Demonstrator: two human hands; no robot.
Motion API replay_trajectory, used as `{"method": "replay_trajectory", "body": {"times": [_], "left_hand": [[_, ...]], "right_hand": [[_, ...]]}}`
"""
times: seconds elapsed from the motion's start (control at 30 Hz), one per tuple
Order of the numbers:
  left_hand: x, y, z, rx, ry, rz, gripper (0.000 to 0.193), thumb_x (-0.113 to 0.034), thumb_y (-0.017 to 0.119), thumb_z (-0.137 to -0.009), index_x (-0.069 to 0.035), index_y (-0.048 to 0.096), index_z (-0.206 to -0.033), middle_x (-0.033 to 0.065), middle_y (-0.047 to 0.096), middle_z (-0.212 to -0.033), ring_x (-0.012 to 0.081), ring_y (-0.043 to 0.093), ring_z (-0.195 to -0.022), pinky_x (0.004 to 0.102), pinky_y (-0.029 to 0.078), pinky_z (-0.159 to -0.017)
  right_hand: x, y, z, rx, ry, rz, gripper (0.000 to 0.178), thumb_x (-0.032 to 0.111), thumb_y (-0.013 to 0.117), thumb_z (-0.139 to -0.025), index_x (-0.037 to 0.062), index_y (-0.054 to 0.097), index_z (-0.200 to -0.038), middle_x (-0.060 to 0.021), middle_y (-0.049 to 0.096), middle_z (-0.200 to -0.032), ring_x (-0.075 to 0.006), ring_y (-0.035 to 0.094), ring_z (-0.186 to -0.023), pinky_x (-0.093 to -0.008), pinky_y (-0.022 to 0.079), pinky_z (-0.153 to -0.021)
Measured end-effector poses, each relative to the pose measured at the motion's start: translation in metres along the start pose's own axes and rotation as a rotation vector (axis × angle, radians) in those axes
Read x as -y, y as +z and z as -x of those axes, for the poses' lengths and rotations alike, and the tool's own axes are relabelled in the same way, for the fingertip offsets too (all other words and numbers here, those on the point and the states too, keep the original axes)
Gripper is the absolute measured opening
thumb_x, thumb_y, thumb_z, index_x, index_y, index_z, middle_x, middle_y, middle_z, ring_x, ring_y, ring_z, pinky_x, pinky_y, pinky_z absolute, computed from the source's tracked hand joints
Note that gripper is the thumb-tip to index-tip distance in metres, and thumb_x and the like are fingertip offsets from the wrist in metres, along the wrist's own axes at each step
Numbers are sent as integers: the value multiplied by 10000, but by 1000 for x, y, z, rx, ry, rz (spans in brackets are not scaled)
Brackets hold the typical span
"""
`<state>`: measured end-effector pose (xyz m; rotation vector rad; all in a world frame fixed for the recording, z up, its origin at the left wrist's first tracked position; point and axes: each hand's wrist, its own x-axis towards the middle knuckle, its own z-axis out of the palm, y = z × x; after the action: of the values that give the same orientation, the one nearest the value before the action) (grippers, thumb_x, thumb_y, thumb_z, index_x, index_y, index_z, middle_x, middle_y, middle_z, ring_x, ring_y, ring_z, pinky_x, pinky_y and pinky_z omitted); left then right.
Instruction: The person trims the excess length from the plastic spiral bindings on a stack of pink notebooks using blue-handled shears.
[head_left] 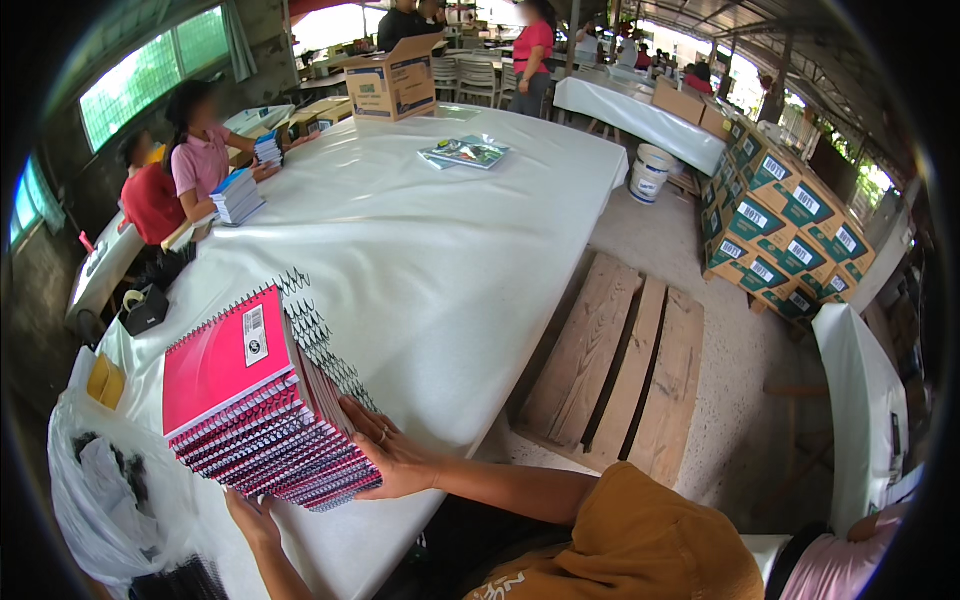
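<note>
A tall stack of spiral notebooks [225, 360] with pink-red covers leans on the near left part of the table. The top notebook carries a white label, and wire coils stick out along the stack's edges. My right hand [392, 452], wearing a ring, lies along the stack's right side with its fingers pressed against the notebooks. Low on the near side, my left hand [255, 518] grips the bottom of the stack; its fingertips are partly hidden beneath it. Between them, both hands hold the stack.
White sheeting covers the long table [400, 270]. Left of the stack are a clear plastic bag [95, 500] and a black tape dispenser [143, 310]. Farther off are blue books [237, 195], flat packets [465, 152], a carton [395, 80] and seated people. A wooden pallet [580, 350] lies right.
</note>
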<state>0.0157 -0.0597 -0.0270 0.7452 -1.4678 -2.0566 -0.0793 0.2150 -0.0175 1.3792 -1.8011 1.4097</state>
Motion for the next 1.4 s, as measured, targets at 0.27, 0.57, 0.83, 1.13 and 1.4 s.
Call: {"method": "replay_trajectory", "body": {"times": [0.27,0.57,0.83,1.13,1.4], "left_hand": [[15,9,1,2,195,-29,512,-377,359,-957,-78,305,-1370,105,473,-1265,223,529,-1083,390,460,-871],[18,6,3,-13,218,-24,475,-370,369,-959,-65,351,-1322,90,511,-1203,204,529,-1062,358,451,-874],[10,19,16,28,241,-83,497,-298,367,-957,-61,262,-1381,129,467,-1253,238,523,-1087,388,445,-895],[9,22,19,10,249,-128,505,-269,370,-957,-59,234,-1396,129,463,-1268,238,520,-1096,372,442,-888],[6,26,22,17,249,-136,522,-283,376,-961,-52,217,-1401,131,454,-1275,236,515,-1098,372,432,-901]], "right_hand": [[-1,-2,3,11,12,6,1184,305,806,-611,248,-31,-1446,-254,1,-1483,-445,90,-1361,-530,221,-1045],[2,-3,1,47,20,48,1215,329,809,-615,236,-80,-1437,-275,0,-1472,-468,86,-1353,-573,255,-993],[0,-1,1,14,6,16,1199,298,818,-592,224,-26,-1441,-256,6,-1480,-446,91,-1360,-548,227,-1031],[0,-1,3,31,20,21,1206,296,815,-597,234,-44,-1441,-249,-7,-1483,-437,74,-1366,-564,227,-1022],[-1,-1,4,35,19,20,1212,293,814,-600,252,-56,-1441,-248,-18,-1484,-432,67,-1370,-561,233,-1017]]}}
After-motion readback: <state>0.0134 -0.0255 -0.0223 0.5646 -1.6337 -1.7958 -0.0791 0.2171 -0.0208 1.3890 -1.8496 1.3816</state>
